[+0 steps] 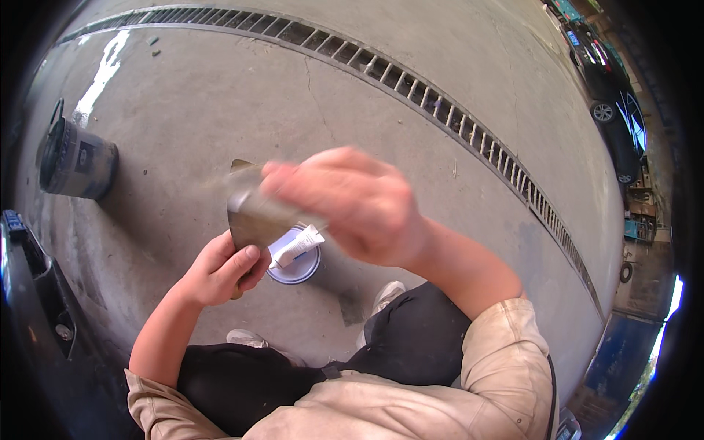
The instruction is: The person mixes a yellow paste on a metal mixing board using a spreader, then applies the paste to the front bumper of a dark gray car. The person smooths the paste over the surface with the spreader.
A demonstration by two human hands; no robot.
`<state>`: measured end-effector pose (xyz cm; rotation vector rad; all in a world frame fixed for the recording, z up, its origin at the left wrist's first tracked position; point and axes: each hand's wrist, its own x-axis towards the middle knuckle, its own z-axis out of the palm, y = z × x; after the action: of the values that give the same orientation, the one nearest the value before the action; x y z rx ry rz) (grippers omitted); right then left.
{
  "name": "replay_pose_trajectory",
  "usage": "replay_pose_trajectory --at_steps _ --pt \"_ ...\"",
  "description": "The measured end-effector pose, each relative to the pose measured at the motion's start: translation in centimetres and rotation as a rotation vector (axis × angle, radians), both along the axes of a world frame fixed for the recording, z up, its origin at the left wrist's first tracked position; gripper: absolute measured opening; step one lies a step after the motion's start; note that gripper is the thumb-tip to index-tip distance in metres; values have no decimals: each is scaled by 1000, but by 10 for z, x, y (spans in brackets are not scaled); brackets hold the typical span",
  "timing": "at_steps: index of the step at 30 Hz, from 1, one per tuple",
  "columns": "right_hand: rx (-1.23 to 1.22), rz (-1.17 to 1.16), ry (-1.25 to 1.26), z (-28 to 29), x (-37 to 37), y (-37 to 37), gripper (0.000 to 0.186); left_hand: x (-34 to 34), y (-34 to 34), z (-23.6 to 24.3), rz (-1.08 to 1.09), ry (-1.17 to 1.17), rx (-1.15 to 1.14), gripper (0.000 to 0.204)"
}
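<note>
My left hand (224,270) is closed around the lower edge of a thin, dull metal plate (257,220), like a filler spreader, its thumb lying on the near side. Over the plate's upper part, my right hand (352,202) is smeared by motion, its fingers bent and pressed together. Whatever it grips is blurred and partly hidden. A brownish corner (240,164) shows beyond the plate; I cannot tell which piece it belongs to. Below the hands stands a round can with a pale lid (297,277), and a white squeeze tube (297,246) lies on that lid.
A dark bucket (84,161) with a raised handle stands at the left. Close on my left is a black car part (48,293). A metal drain grate (411,84) crosses the concrete floor (198,95). Dark cars (605,95) are parked at the far right. My shoes (389,293) flank the can.
</note>
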<state>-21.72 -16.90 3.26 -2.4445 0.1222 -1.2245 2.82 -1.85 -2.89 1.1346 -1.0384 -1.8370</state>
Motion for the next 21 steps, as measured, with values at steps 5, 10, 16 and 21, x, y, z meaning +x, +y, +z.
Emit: replay_pose_trajectory --at_steps 5,10,16,21 --pt "150 -94 344 -7 -9 -4 46 4 3 14 88 16 -42 23" --pt "-81 -380 382 -5 -6 0 46 -5 2 6 243 81 52 14" --pt "-256 -284 261 -8 16 33 47 -15 4 0 312 3 -4 8" --pt "-230 -275 262 -9 20 32 45 -13 4 2 317 -15 34 8"
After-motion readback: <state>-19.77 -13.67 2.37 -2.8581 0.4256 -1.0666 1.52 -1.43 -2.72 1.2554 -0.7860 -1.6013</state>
